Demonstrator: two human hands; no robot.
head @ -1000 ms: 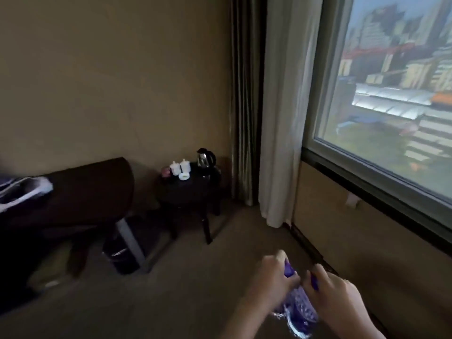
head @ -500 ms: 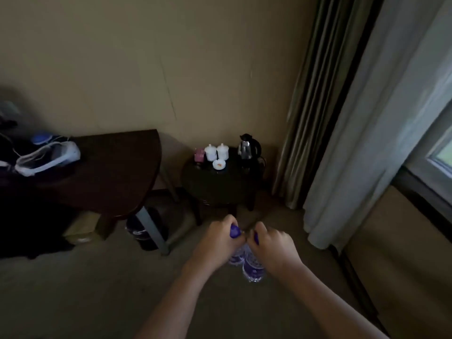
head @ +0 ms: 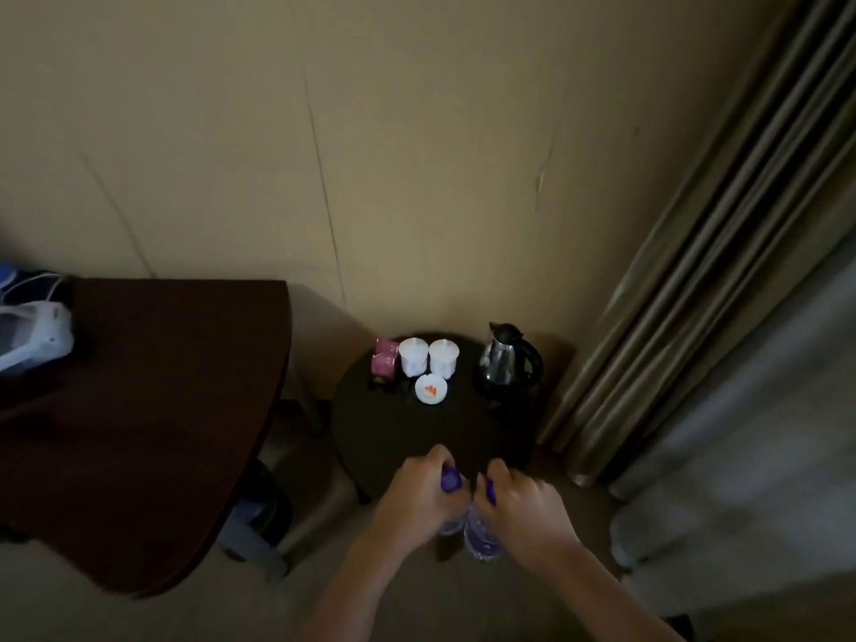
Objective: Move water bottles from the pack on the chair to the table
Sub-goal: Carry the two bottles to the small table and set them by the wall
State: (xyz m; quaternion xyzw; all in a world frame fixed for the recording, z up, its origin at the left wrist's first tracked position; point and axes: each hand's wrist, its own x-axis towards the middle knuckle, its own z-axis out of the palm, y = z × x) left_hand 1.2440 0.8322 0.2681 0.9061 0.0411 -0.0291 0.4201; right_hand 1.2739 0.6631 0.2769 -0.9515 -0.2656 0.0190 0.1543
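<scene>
While each hand — left (head: 419, 495), right (head: 523, 507) — grips a bottle (head: 481, 539) by its neck, they hang at the round table's (head: 407, 437) near edge.

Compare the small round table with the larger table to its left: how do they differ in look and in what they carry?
The small round table is near black; the larger table is reddish-brown. The small round table is much smaller than the larger table. The small round table carries a kettle, two white cups and a pink box; the larger table has only a white bag at its far left. Both stand against the same wall.
</scene>
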